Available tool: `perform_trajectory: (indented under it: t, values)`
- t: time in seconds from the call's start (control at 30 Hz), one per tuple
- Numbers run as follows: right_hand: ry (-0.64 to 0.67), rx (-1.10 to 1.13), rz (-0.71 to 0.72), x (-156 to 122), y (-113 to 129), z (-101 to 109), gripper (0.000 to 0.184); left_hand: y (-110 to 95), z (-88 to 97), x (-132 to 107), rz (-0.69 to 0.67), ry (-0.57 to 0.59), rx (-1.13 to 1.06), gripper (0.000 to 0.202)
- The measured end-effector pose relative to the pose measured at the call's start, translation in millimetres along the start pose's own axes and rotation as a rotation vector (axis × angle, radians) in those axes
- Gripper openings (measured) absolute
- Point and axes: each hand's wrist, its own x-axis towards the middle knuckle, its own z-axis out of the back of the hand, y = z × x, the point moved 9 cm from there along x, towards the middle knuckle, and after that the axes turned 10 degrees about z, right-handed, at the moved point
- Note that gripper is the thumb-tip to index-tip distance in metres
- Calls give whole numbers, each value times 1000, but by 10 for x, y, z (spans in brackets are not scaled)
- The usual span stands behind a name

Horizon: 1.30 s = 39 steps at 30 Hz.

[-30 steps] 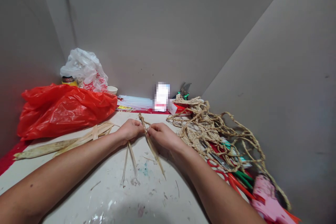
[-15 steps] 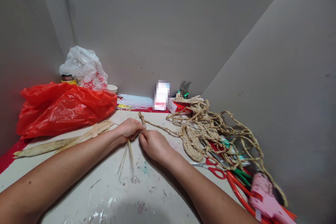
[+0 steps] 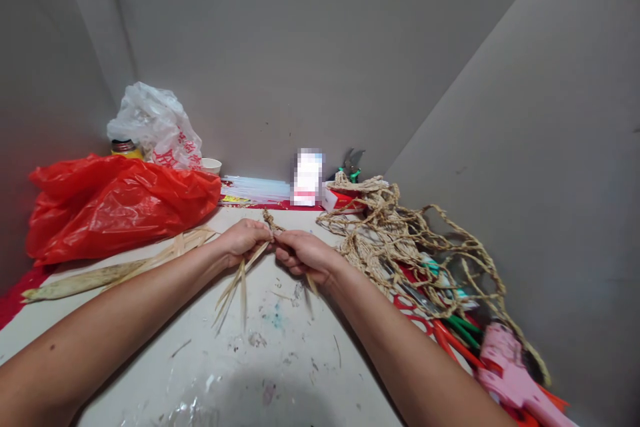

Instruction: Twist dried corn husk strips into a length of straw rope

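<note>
Both hands meet over the middle of the table, fingertips pinched close together. My left hand (image 3: pixel 246 240) is closed on pale dry fibre strips (image 3: pixel 243 287), whose loose ends hang down toward the tabletop. My right hand (image 3: pixel 307 255) is closed on the strips too, with one end hanging below its fingers. Just beyond the fingertips, a knotted end of braided straw rope (image 3: pixel 269 218) sticks up. A large tangled heap of the same rope (image 3: pixel 385 233) lies to the right. The exact join between strips and rope is hidden by the fingers.
On the left lie a red plastic bag (image 3: pixel 120 207), a white plastic bag (image 3: pixel 157 123) and dried leaf strips (image 3: pixel 90 280). Clear glue sticks (image 3: pixel 255 187) and a blurred upright screen (image 3: pixel 307 177) stand at the back. Red-handled scissors (image 3: pixel 413 310) and a pink glue gun (image 3: pixel 505 360) lie right.
My right hand has turned and shifted right, its fingers now showing beneath. More fibre strips are spread below the hands, one under the right hand. The camera view has shifted slightly.
</note>
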Motion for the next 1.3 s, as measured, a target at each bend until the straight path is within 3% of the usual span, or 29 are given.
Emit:
perform_trajectory:
  t: [0.23,0.37,0.53,0.73,0.9,1.2,1.3]
  values:
    - [141,162,-129,8,-87,-3,29,-126,30,-17,-173,-68,143,19]
    - [160,339,-200,0,-125,-41,26,-238,-24,-50,-302,-27,171,18]
    - [84,424,-204,7,-146,-31,25,-198,-7,-42,-213,-63,279,12]
    - [-128,248,-109,19,-135,50,18,-101,18,-9,-101,-85,279,10]
    - [-174,200,-35,16,-103,42,17,-60,-23,-70,-43,-131,359,12]
    - [-192,228,3,4,-97,8,24,-200,-159,-281,-196,-311,672,6]
    - [-193,236,-12,11,-118,37,23,-227,-176,-300,-202,-294,693,10]
